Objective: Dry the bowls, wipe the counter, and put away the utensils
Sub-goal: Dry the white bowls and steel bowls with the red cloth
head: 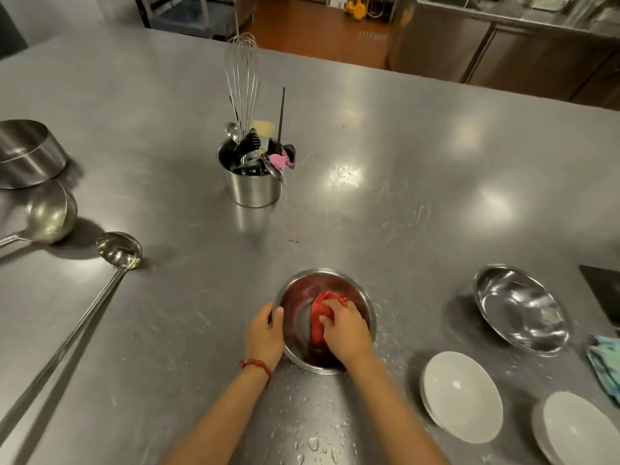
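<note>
On a wet steel bench, we steady a light, slick metal bowl near the front edge, best held by its thin rim. Our left hand wraps that rim, its grip pressed around it, while our right hand pinches a soft red cloth against the inside.

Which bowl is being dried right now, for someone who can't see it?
On the steel counter, look at the near edge, centre. The steel bowl there is held by the left hand; alone among the bowls, it has a red cloth inside, pressed by the right hand.
</note>
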The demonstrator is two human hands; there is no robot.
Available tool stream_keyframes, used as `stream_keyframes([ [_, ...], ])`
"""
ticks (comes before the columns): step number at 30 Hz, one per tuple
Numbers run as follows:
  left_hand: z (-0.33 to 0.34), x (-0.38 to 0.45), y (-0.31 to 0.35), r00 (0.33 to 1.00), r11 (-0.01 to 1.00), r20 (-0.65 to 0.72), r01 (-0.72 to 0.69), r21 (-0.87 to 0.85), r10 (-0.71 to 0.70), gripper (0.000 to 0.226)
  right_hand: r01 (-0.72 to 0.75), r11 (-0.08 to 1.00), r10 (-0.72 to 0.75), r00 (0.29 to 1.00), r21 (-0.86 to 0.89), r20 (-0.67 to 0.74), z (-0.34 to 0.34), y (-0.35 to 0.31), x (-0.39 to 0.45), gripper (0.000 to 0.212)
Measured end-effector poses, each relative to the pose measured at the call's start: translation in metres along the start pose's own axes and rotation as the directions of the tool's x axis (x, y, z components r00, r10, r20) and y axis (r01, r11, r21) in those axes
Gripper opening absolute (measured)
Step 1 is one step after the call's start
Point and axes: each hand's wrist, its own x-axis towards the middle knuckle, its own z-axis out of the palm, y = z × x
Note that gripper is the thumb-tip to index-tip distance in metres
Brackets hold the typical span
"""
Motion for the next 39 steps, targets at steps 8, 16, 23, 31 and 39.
stream_keyframes([
  [8,0.004,0.007,0.001,0.998,1.0,-0.058,0.02,-0.014,-0.021,0.034,0.017,0.968,0.002,0.997,0.249,-0.078,0.023,-0.036,0.009,0.029],
  [16,0.009,0.008,0.0,0.996,0.996,-0.082,-0.039,0.074,0.045,0.042,0.092,0.906,-0.168,0.974,0.413,0.151,0.012,-0.015,0.007,0.024],
  [23,0.009,0.004,0.001,0.993,0.994,-0.116,-0.021,0.103,0.033,0.034,0.048,0.906,-0.013,0.996,0.42,-0.086,0.029,-0.034,0.005,0.026],
  [31,0.009,-0.003,0.003,0.996,0.987,-0.078,-0.018,0.162,0.031,0.028,0.184,0.958,-0.195,0.98,0.221,0.028,0.018,-0.015,0.006,0.028],
  [39,0.011,-0.019,0.008,0.989,0.995,-0.127,0.089,0.049,-0.082,0.036,-0.061,0.994,0.037,0.971,-0.094,-0.237,0.01,-0.018,0.018,0.036],
])
